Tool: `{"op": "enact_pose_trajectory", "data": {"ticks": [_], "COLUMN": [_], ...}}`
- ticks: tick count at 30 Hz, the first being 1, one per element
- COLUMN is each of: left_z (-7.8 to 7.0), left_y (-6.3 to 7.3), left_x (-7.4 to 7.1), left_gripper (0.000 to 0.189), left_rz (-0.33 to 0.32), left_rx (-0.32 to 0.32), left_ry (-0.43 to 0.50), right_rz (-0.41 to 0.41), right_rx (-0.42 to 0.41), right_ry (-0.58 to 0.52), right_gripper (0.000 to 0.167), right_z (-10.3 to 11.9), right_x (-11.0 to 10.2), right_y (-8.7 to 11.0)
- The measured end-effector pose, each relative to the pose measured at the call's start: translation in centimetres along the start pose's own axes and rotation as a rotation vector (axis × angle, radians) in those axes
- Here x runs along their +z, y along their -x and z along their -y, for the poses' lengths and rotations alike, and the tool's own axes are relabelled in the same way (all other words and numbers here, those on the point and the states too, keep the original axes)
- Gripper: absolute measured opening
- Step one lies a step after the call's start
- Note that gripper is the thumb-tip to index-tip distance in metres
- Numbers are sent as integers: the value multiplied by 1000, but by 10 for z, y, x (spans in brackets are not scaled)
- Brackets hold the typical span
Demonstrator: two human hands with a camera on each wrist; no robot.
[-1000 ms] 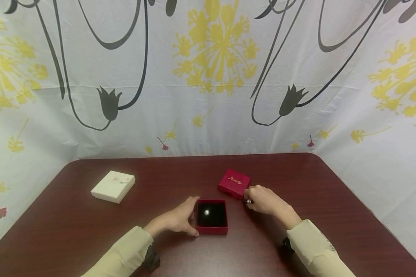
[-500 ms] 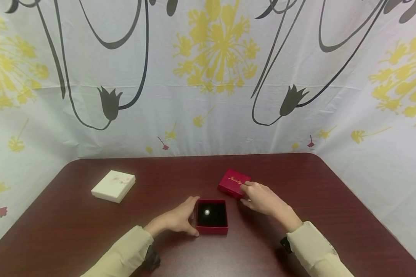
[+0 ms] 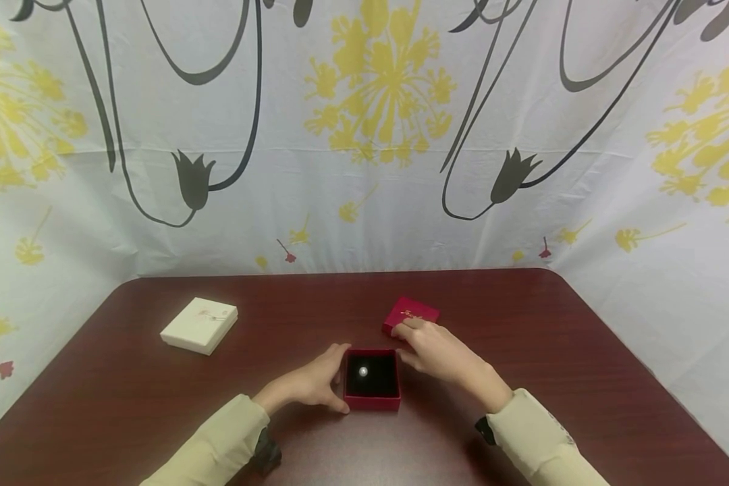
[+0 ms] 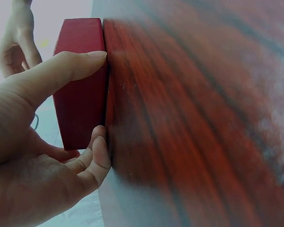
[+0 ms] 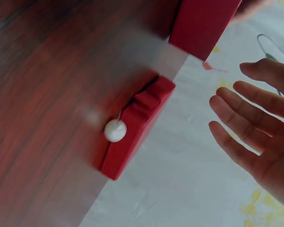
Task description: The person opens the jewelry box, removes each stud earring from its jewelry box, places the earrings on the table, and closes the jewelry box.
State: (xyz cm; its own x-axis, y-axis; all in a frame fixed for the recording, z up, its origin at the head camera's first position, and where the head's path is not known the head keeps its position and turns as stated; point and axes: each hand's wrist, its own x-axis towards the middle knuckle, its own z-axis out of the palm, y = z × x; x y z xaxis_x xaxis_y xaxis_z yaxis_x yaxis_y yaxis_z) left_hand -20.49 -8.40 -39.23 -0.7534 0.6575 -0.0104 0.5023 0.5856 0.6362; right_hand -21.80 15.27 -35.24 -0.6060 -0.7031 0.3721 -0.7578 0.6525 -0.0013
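And the right hand [image 3: 440,351] is away! A second ago I had a pearl at its fingertips, to the right of the open jewelry box [image 3: 372,405]; now it has slid left, thumb near the box's far right corner, fingers over the near edge of the red lid [image 3: 416,309]. From my distant seat I cannot tell whether it touches either one. My right wrist feed shows it relaxed, fingers spread wide, gripping nothing.

So where's the pearl-tipped piece [image 5: 115,131]? There it is, right of the open jewelry box, close by the lid's ribbon bow [image 5: 146,100], its thin metal stem just showing. Whether it leans on the lid I can't say. My read: the piece has been let go, so the right hand is free for work at the box.

Over on the box's left side, the left hand [image 3: 312,381] hasn't budged: thumb on the near wall, fingers round the left side, holding it steady. Inside, the white pearl [image 3: 363,372] sits left of centre on the black insert [image 3: 381,383], just where it was.

Further out, beyond the box and well to its left, the white gift box [image 3: 197,320] rests on the surface [image 3: 298,310], unmoved.
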Motion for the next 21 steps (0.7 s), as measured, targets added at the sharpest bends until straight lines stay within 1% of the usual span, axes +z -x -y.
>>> {"op": "enact_pose_trajectory", "data": {"ticks": [4,7,12,17,21], "left_z": [0,0,1,1,1], "left_y": [0,0,0,-1,0], "left_x": [-1,-1,-1,-1,0], "left_gripper": [98,97,96,96,96], "left_rz": [3,1,-4,-1,-3], "left_rx": [-2,0,15,12,12], "left_ry": [9,17,21,17,19], "right_rz": [5,25,75,119,145], "right_rx": [-41,-70,-81,-95,-107], "right_ry": [-6,-6,-28,-38,-31], "right_gripper": [24,24,28,32,31], "right_z": [8,13,22,29,33], "right_x": [2,4,5,8,12], "right_y": [-6,-10,-15,-19,-21]}}
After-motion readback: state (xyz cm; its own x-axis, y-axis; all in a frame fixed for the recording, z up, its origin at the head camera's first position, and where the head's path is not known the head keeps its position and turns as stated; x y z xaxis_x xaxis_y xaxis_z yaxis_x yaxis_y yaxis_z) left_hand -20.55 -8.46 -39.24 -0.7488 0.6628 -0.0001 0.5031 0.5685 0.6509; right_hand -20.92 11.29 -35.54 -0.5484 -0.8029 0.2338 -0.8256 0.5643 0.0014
